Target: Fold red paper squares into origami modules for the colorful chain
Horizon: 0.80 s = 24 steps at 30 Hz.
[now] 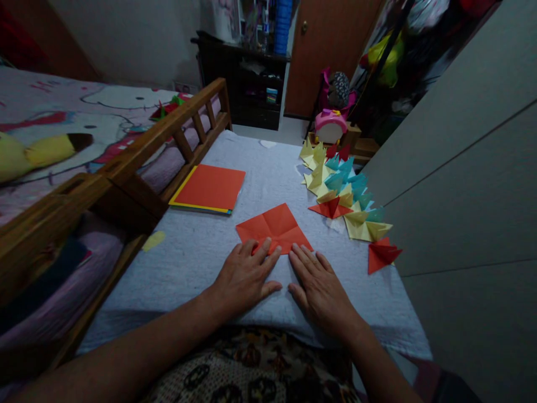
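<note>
Nearest, below the sheet, is patterned fabric (251,369) over the person's lap. The left hand (249,271) and right hand (316,280) lie flat at the near edge of the sheet (279,226), palms down and open, fingers stretched out, gripping nothing. Their fingertips rest on the paper, the left hand's toward its left part, the right hand's at its near right corner; both thumbs point inward on the cloth (201,252) covering the tabletop.

The sheet is orange-red and matte, turned with a corner pointing away, and creases cross near its middle. The fingers hide part of its near edge.

Right of the sheet, and reaching beyond it, pointed folded pieces stand in rows: yellow pieces (358,225), blue pieces (335,180) and red pieces (332,208). Left of the sheet and a little beyond lies a stack (210,187) of paper, orange on top, with yellow showing along its edge. Farther left, past a wooden rail (197,120), is a bed (113,98) with a printed cover.

Well beyond the sheet, a dark cabinet (218,78) holds a small box (272,96) in its open compartment; its other contents are too dark to tell. Beyond and to the right of the sheet are a pink toy (330,126) and a brown door (323,56).
</note>
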Each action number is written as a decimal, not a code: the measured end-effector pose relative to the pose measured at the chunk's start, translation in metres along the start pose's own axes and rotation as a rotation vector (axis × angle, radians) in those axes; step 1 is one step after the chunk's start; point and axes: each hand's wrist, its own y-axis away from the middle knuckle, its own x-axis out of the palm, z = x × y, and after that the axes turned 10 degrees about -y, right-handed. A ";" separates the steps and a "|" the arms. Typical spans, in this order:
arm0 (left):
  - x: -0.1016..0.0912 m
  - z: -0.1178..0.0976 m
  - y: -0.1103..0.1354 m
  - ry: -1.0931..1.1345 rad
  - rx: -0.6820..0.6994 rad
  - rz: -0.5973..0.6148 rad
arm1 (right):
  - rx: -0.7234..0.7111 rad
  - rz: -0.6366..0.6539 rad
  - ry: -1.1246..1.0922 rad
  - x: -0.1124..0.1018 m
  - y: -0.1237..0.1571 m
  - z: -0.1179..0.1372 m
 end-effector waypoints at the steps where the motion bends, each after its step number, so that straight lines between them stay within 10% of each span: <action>1: 0.000 0.000 0.000 -0.001 0.001 0.001 | 0.002 -0.005 -0.003 -0.001 0.001 -0.002; 11: 0.000 0.000 -0.001 0.016 0.012 0.032 | 0.054 -0.328 -0.313 -0.006 -0.009 -0.037; 24: 0.006 0.002 0.002 -0.006 0.020 -0.031 | 0.312 -0.272 -0.210 -0.017 -0.049 -0.029</action>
